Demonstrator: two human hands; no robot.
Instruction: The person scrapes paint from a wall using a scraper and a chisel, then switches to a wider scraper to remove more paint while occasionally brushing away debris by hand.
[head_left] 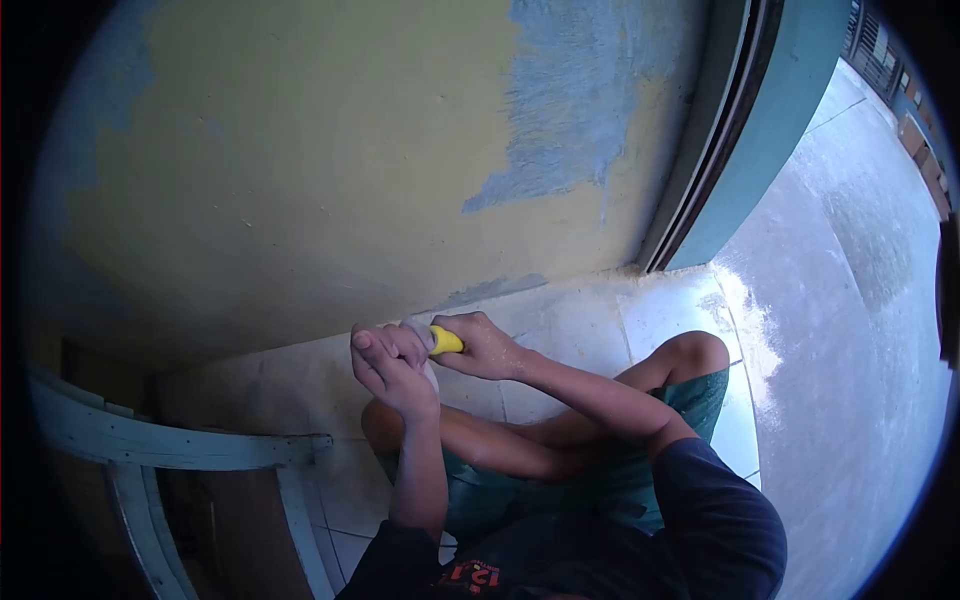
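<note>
In front of my crossed legs, my right hand (pixel 482 346) is closed round a tool with a yellow handle (pixel 446 341). The tool's working end is hidden, so its kind does not show. Right beside it, my left hand (pixel 388 362) has its fingers curled at the other end of the yellow handle. Something pale shows at those fingers, but I cannot make out what it is. Both hands are held close to the foot of the wall (pixel 330 180), apart from its surface.
Yellowish paint with bare blue-grey patches (pixel 565 110) covers the wall. To the right stands a door frame (pixel 700 150), with a concrete floor (pixel 800 330) beyond. Pale dust (pixel 750 330) lies by the threshold. A light-blue wooden piece of furniture (pixel 190 445) is at my left, on white tiles (pixel 585 310).
</note>
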